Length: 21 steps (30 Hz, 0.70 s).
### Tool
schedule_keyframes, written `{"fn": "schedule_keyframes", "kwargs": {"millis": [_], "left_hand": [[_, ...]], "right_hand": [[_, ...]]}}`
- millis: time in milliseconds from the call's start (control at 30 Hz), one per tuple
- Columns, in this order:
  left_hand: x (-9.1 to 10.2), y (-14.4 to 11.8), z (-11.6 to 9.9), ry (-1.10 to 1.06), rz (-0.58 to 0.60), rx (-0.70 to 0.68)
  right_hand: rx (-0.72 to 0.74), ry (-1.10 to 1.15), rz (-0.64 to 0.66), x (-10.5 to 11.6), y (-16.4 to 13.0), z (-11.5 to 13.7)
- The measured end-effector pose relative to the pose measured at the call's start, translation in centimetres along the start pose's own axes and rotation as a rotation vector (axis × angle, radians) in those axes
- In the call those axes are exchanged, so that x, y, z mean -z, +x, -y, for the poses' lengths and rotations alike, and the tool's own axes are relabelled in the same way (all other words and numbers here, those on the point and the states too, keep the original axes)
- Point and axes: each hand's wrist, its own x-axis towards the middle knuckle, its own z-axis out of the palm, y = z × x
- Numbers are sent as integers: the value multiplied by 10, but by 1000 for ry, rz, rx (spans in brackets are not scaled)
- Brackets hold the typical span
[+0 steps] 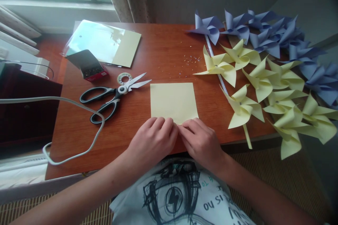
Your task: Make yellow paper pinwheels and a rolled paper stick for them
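Where the yellow sheet [173, 100] lies: flat on the bench [158, 49], straight ahead of the left hand [155, 136] and right hand [202, 138].
Both hands: curled closed, seemingly pinching its near edge; the grip is partly hidden.
Nearer hand: neither, both touch that edge.
Long axis: cannot be told, this edge being covered.

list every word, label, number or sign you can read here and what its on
"is no": black, upside down on the shirt
"TO": apparently, in green on the same shirt
Lightning bolt sign: shirt front, inside a ring
Other shirt lettering: creased or cut off, unreadable
Red box: side print too small to read
Yellow sheet: no writing visible
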Motion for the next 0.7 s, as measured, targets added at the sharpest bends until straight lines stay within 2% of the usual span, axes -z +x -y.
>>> {"fn": "schedule_keyframes", "kwargs": {"millis": [133, 267, 533, 700], "left_hand": [[4, 5, -2, 21, 60, -4], [5, 8, 3, -36, 99, 13], [4, 10, 11, -219, 264, 153], [3, 11, 10, -233, 286, 204]], "right_hand": [[-17, -6, 42, 2, 3, -3], [-26, -41, 23, 1, 9, -6], [-54, -88, 94, 0, 21, -3], [-53, -121, 139, 4, 27, -3]]}}
